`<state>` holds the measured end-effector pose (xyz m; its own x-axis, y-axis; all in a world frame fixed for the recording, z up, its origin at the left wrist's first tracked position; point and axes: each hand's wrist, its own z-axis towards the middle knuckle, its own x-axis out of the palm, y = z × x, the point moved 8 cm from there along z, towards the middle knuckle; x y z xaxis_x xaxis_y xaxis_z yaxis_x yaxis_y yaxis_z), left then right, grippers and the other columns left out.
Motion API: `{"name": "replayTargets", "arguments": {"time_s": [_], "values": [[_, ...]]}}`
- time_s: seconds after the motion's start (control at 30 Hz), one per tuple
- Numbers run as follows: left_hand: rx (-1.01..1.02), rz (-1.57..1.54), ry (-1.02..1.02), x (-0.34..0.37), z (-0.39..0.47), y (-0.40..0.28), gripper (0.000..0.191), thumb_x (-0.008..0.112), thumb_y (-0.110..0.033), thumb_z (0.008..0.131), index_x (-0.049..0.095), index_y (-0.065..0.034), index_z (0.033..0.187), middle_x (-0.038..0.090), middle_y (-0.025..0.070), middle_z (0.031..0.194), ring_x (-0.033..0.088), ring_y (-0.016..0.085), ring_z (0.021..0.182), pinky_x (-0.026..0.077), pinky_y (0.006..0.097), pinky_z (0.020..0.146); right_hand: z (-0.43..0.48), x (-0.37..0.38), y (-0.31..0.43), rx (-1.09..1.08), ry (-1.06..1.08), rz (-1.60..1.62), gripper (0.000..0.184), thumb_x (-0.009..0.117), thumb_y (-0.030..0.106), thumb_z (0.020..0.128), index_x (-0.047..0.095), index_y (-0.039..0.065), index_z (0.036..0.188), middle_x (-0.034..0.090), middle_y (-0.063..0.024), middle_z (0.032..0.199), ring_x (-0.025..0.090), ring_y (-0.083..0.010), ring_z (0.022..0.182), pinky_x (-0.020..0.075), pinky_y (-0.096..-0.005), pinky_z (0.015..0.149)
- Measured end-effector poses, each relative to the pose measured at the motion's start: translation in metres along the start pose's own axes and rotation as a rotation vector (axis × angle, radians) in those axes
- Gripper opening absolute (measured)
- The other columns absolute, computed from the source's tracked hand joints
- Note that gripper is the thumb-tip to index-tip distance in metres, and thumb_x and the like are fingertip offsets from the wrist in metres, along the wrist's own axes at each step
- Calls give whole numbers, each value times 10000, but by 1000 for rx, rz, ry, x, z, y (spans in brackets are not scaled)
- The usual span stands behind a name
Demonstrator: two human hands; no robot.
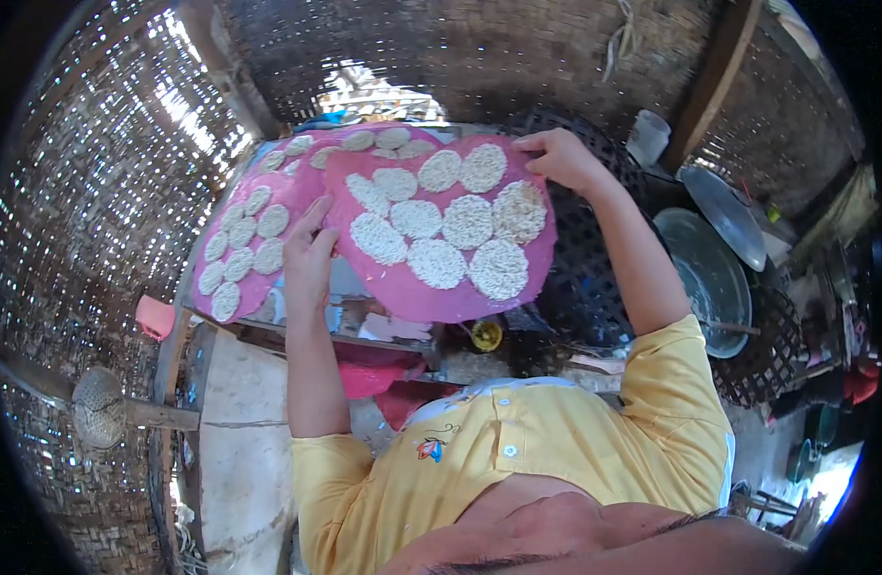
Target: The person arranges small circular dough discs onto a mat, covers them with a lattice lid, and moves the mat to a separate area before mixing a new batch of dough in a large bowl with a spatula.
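A pink sheet (pixel 451 305) bearing several flat, round cakes of white grains (pixel 415 219) is stretched between my hands. At its far right corner, my right hand (pixel 566 159) pinches the edge between thumb and fingers. My left hand (pixel 310 248) is on its left edge, thumb towards me and some fingers partly hidden. One cake at the right (pixel 519 211) is browner than the others. Left of and behind this sheet, more pink sheeting (pixel 257 295) lies on the table with smaller round cakes (pixel 243 231) on it. The held sheet overlaps part of it.
A dark woven basket (pixel 584 287) stands under and right of the held sheet. Further right are a large basin (pixel 707 280), a metal lid (pixel 724 215) and a white bucket (pixel 648 136). A pink cup (pixel 155 317) and a perforated ladle (pixel 99 408) are by the woven wall at left.
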<state>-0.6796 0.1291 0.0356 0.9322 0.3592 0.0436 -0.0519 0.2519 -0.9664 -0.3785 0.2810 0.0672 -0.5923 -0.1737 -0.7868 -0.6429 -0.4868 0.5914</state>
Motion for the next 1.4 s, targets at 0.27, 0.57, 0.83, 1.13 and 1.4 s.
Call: {"name": "replayTargets", "arguments": {"time_s": [0.27, 0.57, 0.83, 1.13, 1.4], "values": [[-123, -127, 215, 191, -26, 67, 429, 478, 18, 698, 495, 47, 1126, 531, 122, 1121, 531, 145, 909, 420, 224, 752, -127, -97, -151, 282, -159, 36, 420, 543, -29, 627, 567, -19, 1046, 603, -105, 1013, 556, -142, 894, 419, -245, 800], [-1, 298, 285, 274, -62, 163, 494, 488, 34, 686, 443, 47, 1178, 535, 102, 1089, 536, 112, 770, 429, 221, 636, -216, -95, -314, 456, -290, -36, 420, 568, 16, 589, 611, 68, 1004, 610, -155, 949, 595, -250, 878, 447, -300, 782], [-56, 377, 237, 270, -63, 160, 506, 518, 13, 649, 476, 34, 1152, 546, 101, 1092, 546, 107, 696, 441, 235, 636, -220, -89, -340, 491, -251, 14, 434, 544, 0, 602, 606, 87, 1023, 597, -162, 982, 585, -258, 900, 437, -298, 804], [228, 714, 166, 268, -81, 99, 412, 609, -110, 688, 530, -23, 1083, 552, 142, 1033, 569, 167, 697, 453, 267, 669, -215, -88, -346, 481, -205, 2, 407, 539, -28, 629, 596, 49, 1025, 590, -145, 1019, 567, -232, 937, 421, -284, 826], [-99, 771, 449, 238, -131, 169, 191, 649, -163, 690, 603, -32, 821, 573, 141, 851, 575, 242, 707, 463, 306, 649, -215, -90, -347, 477, -227, -12, 415, 537, -53, 634, 579, 19, 1041, 599, -134, 1001, 571, -207, 908, 422, -284, 806]]}}
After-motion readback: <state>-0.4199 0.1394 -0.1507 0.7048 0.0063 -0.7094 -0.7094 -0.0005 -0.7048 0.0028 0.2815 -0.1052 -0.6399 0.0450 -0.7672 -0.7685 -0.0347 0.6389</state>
